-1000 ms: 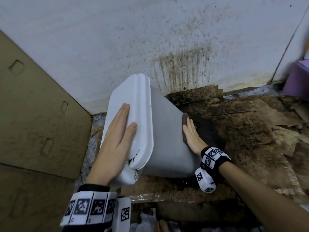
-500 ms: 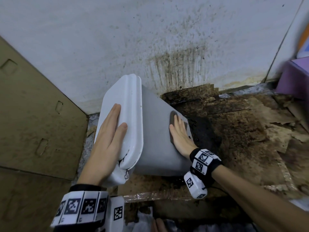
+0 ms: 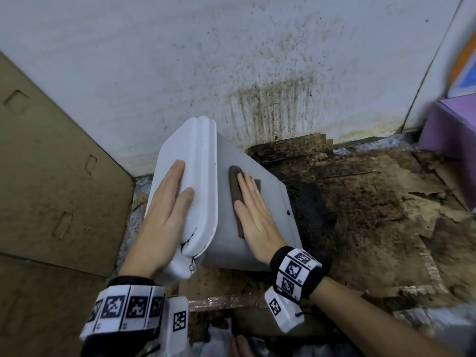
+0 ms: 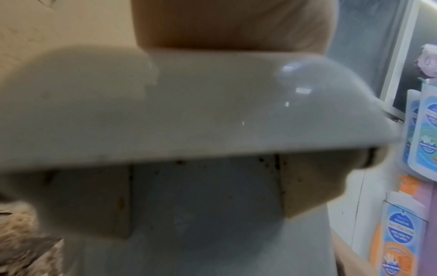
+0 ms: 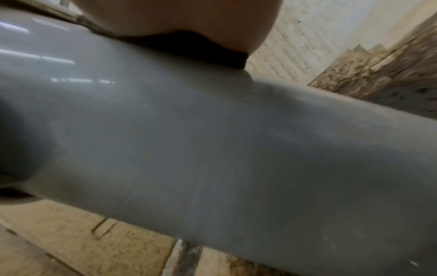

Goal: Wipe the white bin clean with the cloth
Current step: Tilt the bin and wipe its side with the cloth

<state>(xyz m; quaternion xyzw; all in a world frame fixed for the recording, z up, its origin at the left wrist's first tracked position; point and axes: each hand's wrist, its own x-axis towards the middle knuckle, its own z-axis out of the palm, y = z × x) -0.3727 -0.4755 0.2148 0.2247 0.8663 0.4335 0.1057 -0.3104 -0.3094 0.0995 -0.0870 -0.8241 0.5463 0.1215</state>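
Note:
The white bin (image 3: 273, 202) leans tilted on the floor, lid end toward the left, against the stained wall. My left hand (image 3: 170, 202) lies flat on the white lid (image 3: 201, 161) with straight fingers. My right hand (image 3: 253, 210) presses a dark brown cloth (image 3: 235, 186) flat against the bin's grey-white side. The cloth shows only along the thumb side and past the fingertips. In the left wrist view the lid's rim (image 4: 212, 115) fills the frame, blurred. In the right wrist view the bin's side (image 5: 212, 140) runs across, with the dark cloth (image 5: 201, 48) under my palm.
Brown cardboard panels (image 3: 51, 176) stand at the left. Dirty, torn cardboard (image 3: 360, 207) covers the floor at the right, with a black wet patch beside the bin. The white wall (image 3: 257, 60) behind is splattered brown. A purple box (image 3: 453, 130) sits at the far right.
My right hand has slid the cloth from the bin's bottom end up along its side toward the lid. The left hand has stayed flat on the lid.

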